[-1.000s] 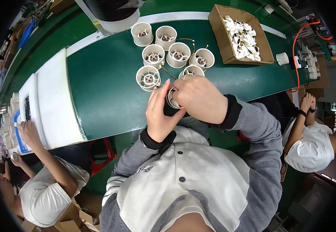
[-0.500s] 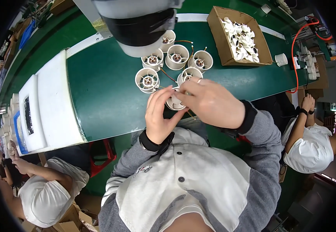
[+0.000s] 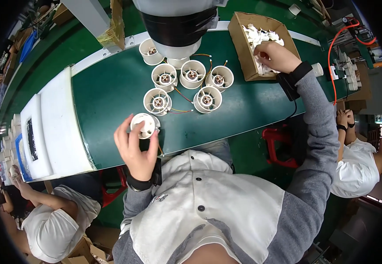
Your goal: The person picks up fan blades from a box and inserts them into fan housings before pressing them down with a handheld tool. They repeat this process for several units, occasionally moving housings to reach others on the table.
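Observation:
My left hand [image 3: 136,152] grips a white round fan housing [image 3: 151,118] by its sides, near the table's front edge. Inside that housing sits a white fan impeller [image 3: 146,125], with a finger of the hand over it. My right hand [image 3: 275,57] is in the cardboard box [image 3: 255,74], its fingers curled down among white impellers [image 3: 261,34]; its fingertips and anything they pinch are hidden. Several open fan housings [image 3: 157,102] stand upright beyond my left hand, each showing ribs, a copper-coloured motor core and thin coloured wires.
The table top is green [image 3: 112,105], with a white foam sheet [image 3: 63,132] at its left end. A large white-and-black cylinder [image 3: 178,26] hangs over the far side. A red hose [image 3: 332,66] runs at the right. Co-workers sit on both sides; a red stool [image 3: 279,145] stands below.
My right hand has left the housing and gone right into the box. My left hand has carried the housing leftward, away from the group of open housings.

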`<action>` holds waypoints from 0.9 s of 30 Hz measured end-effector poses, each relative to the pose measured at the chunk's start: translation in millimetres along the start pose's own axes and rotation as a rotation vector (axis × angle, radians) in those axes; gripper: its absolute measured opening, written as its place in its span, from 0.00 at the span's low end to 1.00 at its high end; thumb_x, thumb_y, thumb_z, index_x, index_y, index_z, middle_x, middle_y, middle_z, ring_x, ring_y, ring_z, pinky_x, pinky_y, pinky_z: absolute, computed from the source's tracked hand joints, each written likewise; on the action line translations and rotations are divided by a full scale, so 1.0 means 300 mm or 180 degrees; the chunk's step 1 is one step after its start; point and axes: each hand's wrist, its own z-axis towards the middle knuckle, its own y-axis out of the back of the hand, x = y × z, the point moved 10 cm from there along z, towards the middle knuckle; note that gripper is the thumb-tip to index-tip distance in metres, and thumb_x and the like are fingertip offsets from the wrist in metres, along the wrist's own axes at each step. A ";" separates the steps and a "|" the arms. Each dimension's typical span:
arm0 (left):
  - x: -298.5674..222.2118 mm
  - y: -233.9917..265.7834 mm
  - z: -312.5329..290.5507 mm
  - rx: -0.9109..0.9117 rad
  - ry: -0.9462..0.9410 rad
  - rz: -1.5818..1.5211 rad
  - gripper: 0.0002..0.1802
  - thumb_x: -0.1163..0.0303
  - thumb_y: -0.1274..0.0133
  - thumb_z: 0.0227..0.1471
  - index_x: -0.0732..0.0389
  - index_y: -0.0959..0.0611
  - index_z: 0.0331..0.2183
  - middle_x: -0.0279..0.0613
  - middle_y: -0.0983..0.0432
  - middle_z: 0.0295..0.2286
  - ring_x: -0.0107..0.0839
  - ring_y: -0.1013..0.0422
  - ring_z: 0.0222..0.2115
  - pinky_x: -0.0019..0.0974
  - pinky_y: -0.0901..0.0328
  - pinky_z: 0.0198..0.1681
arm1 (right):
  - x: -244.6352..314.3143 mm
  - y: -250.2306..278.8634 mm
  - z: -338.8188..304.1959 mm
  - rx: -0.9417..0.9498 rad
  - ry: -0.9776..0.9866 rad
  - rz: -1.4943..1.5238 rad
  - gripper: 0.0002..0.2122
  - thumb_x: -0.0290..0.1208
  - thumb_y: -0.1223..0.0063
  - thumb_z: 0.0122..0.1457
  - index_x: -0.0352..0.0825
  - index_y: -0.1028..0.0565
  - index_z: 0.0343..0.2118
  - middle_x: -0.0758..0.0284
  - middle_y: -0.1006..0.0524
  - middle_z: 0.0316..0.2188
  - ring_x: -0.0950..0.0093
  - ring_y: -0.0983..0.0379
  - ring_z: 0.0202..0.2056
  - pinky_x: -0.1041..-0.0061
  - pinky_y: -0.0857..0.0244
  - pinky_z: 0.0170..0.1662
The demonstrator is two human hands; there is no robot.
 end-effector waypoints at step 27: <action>-0.486 -0.105 0.078 0.0622 -0.1535 -0.2092 0.15 0.80 0.39 0.37 0.64 0.23 0.32 0.44 0.28 0.29 0.41 0.28 0.31 0.38 0.33 0.34 | -0.166 0.141 -0.332 -0.1718 -0.1110 0.1261 0.07 0.27 0.45 0.55 0.32 0.32 0.30 0.75 0.32 0.24 0.88 0.36 0.27 0.88 0.42 0.29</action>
